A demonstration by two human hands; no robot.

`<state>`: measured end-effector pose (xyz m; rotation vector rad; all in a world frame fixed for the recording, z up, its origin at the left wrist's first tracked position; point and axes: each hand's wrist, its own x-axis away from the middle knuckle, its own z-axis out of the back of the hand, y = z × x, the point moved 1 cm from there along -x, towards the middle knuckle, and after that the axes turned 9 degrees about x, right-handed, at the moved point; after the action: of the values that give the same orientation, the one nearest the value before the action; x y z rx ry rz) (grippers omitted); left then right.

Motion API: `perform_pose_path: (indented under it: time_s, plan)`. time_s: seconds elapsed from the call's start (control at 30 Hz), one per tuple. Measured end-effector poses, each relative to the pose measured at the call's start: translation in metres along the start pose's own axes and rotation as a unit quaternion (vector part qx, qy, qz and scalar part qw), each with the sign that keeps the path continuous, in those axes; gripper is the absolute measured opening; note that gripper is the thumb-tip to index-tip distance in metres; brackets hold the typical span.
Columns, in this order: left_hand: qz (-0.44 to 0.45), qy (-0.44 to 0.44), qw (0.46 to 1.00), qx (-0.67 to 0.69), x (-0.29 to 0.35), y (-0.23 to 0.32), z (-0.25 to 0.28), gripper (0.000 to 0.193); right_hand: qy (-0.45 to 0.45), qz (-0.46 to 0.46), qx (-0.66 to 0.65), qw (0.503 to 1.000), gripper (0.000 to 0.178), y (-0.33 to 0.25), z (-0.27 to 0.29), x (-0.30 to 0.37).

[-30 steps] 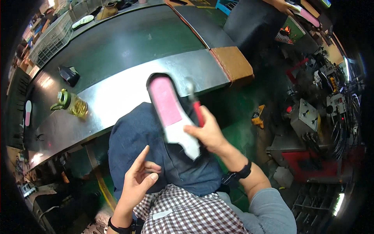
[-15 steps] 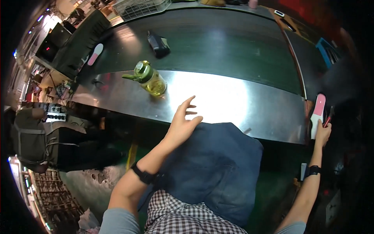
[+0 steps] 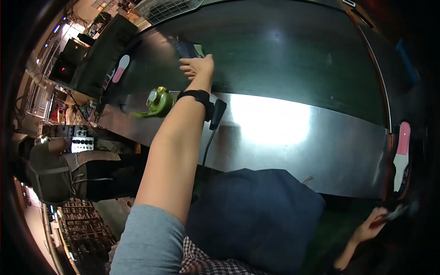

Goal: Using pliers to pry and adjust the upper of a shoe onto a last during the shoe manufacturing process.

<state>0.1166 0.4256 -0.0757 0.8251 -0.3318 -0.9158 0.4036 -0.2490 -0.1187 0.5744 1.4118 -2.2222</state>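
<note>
My left hand (image 3: 200, 68) stretches far out over the green belt, fingers apart. It is just at the near side of a dark navy item (image 3: 187, 47) with a pale green patch, perhaps a shoe upper. Whether the fingertips touch it I cannot tell. Down at the lower right, my right hand (image 3: 370, 225) is closed round a red-handled tool (image 3: 378, 222); its greyish end is smeared by motion. Partly behind my left forearm stands a green drinking bottle (image 3: 159, 101) on the metal ledge. A pink and white shoe sole (image 3: 402, 153) lies above my right hand.
The shiny metal ledge (image 3: 339, 137) runs along the near side of the green belt (image 3: 293, 59). Another pink and white sole (image 3: 121, 68) lies at the far left, below a grey plastic crate (image 3: 167, 10). A person in an apron (image 3: 55, 172) stands at the left.
My left hand has reached forward from above the ledge to the dark item. My right hand has drawn back from beside the sole, taking the red-handled tool along. The view has shifted.
</note>
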Motion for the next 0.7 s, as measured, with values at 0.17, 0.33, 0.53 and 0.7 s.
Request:
perform_pose_path:
  time_s: [0.17, 0.33, 0.53, 0.7]
  plan:
    - [0.215, 0.021, 0.974, -0.064, -0.075, -0.017, -0.042, 0.076, -0.211, -0.009, 0.008, 0.977, 0.02, -0.028, 0.012, 0.083]
    - [-0.025, 0.06, 0.996, -0.061, -0.062, -0.022, -0.038, 0.05, -0.222, -0.116, -0.023, 0.968, 0.023, -0.028, -0.002, 0.108]
    - [-0.033, -0.037, 0.999, 0.003, -0.008, 0.019, -0.023, 0.04, -0.19, -0.209, -0.096, 0.955, 0.025, -0.044, 0.004, 0.104]
    - [-0.167, -0.117, 0.979, -0.019, 0.018, 0.059, 0.02, 0.037, -0.174, -0.238, -0.092, 0.951, 0.028, -0.062, 0.03, 0.105]
